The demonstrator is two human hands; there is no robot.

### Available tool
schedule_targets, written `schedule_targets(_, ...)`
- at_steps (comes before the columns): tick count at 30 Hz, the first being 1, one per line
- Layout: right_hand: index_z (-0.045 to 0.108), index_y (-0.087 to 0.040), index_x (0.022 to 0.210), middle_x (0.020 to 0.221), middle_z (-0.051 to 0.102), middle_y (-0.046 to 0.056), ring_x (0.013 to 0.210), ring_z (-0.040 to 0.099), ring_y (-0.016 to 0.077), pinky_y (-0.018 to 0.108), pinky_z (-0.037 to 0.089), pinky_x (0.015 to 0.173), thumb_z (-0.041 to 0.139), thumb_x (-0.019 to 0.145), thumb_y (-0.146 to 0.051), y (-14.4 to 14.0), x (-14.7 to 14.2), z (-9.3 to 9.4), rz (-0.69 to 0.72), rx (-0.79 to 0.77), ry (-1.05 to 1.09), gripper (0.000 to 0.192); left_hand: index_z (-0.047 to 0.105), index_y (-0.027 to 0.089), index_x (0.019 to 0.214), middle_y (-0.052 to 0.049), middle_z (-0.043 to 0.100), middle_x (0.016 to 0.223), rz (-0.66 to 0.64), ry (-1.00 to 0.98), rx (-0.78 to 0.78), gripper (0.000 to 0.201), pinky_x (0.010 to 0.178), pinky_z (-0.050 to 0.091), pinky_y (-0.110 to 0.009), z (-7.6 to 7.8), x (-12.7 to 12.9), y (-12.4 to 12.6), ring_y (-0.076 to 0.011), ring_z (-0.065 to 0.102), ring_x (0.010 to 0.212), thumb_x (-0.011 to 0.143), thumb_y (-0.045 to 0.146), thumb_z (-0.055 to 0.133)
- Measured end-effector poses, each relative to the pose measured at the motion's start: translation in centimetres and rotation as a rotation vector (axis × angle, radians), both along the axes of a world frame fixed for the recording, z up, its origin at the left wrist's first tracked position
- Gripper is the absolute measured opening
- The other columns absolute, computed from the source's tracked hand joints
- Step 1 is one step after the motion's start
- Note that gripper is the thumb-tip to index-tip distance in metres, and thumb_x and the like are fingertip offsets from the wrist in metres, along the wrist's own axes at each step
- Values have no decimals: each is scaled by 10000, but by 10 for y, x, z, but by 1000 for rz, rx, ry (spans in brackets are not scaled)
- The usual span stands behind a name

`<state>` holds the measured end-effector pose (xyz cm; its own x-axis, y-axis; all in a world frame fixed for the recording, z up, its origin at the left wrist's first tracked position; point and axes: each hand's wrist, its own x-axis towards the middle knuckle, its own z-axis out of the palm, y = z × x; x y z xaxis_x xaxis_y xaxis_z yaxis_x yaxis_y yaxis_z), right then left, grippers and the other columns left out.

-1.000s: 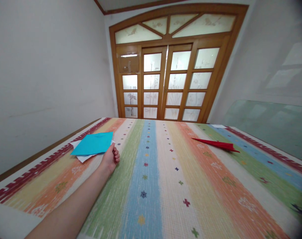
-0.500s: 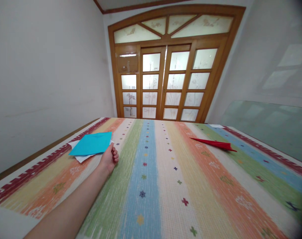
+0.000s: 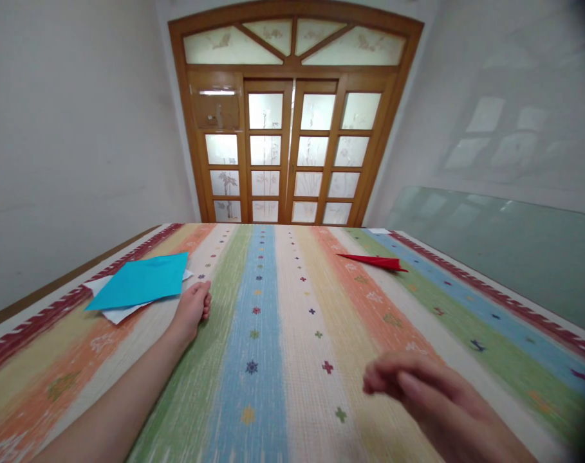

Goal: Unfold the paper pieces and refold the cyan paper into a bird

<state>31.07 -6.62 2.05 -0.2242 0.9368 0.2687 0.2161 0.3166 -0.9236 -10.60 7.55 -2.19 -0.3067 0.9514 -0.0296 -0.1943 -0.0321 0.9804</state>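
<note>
My left hand (image 3: 194,308) rests on the striped tablecloth, its fingers curled into a loose fist with nothing visible in them. Just left of it lies a square sheet of blue paper (image 3: 142,281), slightly apart from the knuckles. White paper (image 3: 123,314) pokes out from under the blue sheet. My right hand (image 3: 412,386) is over the near right part of the cloth, a little blurred. Its fingers are bent loosely, the thumb is apart from the fingertips, and nothing shows between them. Beyond it lies a red folded paper plane (image 3: 376,261), its point facing left.
A striped tablecloth (image 3: 268,399) covers the wide table. At the far right edge lies a small white piece (image 3: 380,231). A pale green panel (image 3: 466,244) stands along the right side. Wooden doors with glass panes (image 3: 266,151) are behind the table.
My right hand has come into view from the lower right. My left hand has shifted slightly away from the blue paper. The whole view has turned a little to the right.
</note>
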Motion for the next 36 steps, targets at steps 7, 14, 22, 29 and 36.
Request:
schedule_targets(7,628,-184,1295,1329,634,110,1225,581,243,365,447,1064,468,913,-247,169,69,-27,-500,268,-881,419,508,189,552,43,444,502,-59,406,112,336,498,200,-226,-7,8,0,-135,372,506,739,279,772)
schedule_targets(14,713,-169,1208,1535,430,145,1419,325,363,542,249,1148,477,926,-277,236,88,-57,-707,229,-1115,383,496,206,581,36,448,514,-40,694,159,325,544,211,-244,-11,6,1,-170,399,543,790,328,712)
schedule_targets(22,740,-117,1156,1523,420,198,1419,257,398,644,155,1120,431,931,-321,289,96,-60,-837,100,-1188,434,482,210,596,35,457,529,-41,756,157,329,545,228,-252,-14,6,3,-172,408,543,822,341,681)
schedule_targets(29,725,-43,1116,1235,623,275,1229,471,378,621,218,1067,392,939,-273,288,91,-53,-852,66,-1099,442,488,213,600,30,470,523,-45,770,158,321,545,226,-250,-15,7,2,-177,429,540,829,349,666)
schedule_targets(36,696,-94,1146,1347,590,233,1300,448,350,593,114,1132,451,889,-185,242,55,-35,-706,243,-878,366,480,217,609,12,492,544,-69,878,157,316,547,204,-249,-12,11,2,-185,446,553,853,351,629)
